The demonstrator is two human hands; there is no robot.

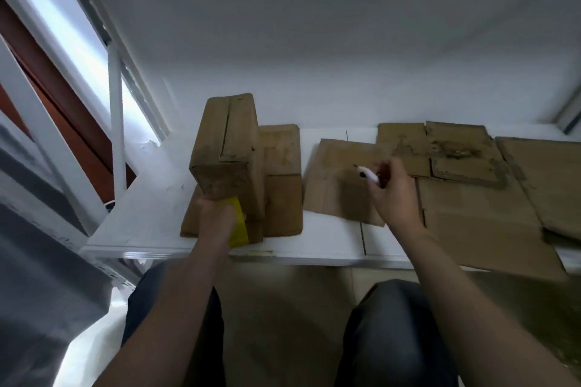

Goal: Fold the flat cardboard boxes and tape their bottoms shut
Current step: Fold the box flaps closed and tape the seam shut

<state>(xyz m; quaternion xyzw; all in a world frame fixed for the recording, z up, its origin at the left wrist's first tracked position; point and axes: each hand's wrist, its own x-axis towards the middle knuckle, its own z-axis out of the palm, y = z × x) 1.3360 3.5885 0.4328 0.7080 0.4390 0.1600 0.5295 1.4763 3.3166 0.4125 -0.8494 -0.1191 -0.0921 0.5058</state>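
White counter (157, 198) against a white wall (345, 41), a folded box (226, 148) standing on it.
At the box's near foot I see my left hand (217, 217), fingers curled round a yellow object (239, 226) held against the cardboard. A lower box (283, 179) sits touching the box's right side. Further right of the box flat sheets (471, 207) lie spread; above them my right hand (393, 195) pinches a white tool (367, 174), well apart from the box.
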